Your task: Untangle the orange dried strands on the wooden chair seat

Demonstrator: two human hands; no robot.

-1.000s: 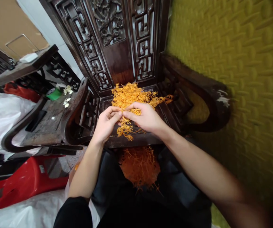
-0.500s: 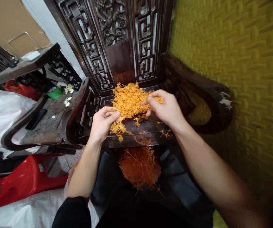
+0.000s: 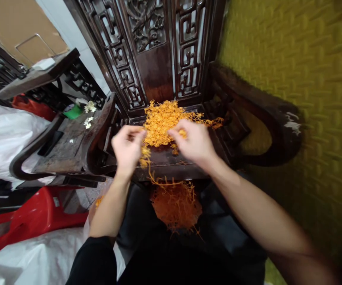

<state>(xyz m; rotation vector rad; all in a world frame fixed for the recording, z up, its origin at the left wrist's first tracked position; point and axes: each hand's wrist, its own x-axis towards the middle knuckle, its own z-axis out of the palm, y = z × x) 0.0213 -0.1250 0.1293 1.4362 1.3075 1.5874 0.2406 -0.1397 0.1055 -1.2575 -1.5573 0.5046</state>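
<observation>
Here my left hand [image 3: 128, 147] pinches some orange strands [image 3: 145, 155], while my right hand [image 3: 195, 143] lies half-closed on the heap [image 3: 162, 120] just ahead of both, on the chair seat [image 3: 171, 163].

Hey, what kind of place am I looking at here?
Probably a storeroom or home workspace: carved dark wooden chairs crowded together, a red plastic stool, white sacks, and orange strands heaped on a seat.

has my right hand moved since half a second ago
Yes. The right hand has come leftward, off the orange pile's right edge toward the left hand.
</observation>
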